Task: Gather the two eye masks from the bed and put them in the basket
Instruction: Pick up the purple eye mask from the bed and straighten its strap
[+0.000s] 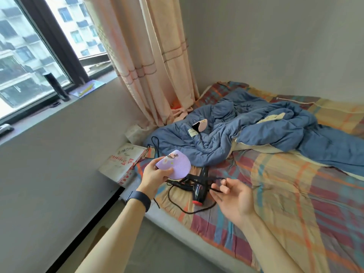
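Observation:
My left hand grips a folded purple eye mask with a cartoon print, holding it above the bed's near left corner. A thin black strap runs from the mask toward my right hand, whose thumb and fingertips pinch it, palm up. The second eye mask, pink with a black inner side, lies folded on the crumpled blue quilt farther back. No basket is in view.
A black hair dryer with its looping cord lies on the plaid sheet under my hands. A white printed box sits between bed and wall. A curtain hangs at the head; a dark bottle stands on the windowsill.

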The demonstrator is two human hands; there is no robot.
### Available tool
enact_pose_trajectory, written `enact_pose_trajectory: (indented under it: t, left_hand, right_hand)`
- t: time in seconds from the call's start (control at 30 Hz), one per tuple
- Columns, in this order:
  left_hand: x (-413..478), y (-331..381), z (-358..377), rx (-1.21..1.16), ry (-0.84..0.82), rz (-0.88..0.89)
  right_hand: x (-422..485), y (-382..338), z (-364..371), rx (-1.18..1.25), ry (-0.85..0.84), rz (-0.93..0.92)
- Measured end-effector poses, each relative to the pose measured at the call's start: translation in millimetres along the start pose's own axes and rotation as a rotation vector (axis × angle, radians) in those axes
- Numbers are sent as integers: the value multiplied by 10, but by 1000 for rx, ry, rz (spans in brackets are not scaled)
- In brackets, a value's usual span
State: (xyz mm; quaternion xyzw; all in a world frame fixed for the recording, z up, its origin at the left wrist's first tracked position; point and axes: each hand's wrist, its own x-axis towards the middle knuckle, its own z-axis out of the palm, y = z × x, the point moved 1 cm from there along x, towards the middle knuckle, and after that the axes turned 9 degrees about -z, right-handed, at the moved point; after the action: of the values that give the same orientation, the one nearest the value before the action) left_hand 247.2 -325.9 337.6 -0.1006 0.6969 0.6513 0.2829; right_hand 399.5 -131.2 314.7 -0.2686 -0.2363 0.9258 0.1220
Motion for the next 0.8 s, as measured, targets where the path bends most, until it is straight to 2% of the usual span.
enact_pose_trajectory:
  t: [0.17,0.27,0.37,0.5,0.6,0.8]
  left_hand:
    - [-35,8,-151,32,-157,-64]
    - [-61,32,-162,27,-220,-75]
    - [-98,115,-62,118,-303,-21]
    - [-162,274,156,431,-299,171]
    - [-157,325,286,675,-234,322]
    - [-210,355,492,947,-292,392]
  right_hand:
    - [24,-54,99,257,-64,21]
    - [106,-68,185,249,-42,14]
    - [174,-4,293,-50,-29,-52]
    - [237,26,328,-515,-89,-167]
    - [234,-80,357,-619,-100,-207]
    - [253,-254,387,-973,-182,-416]
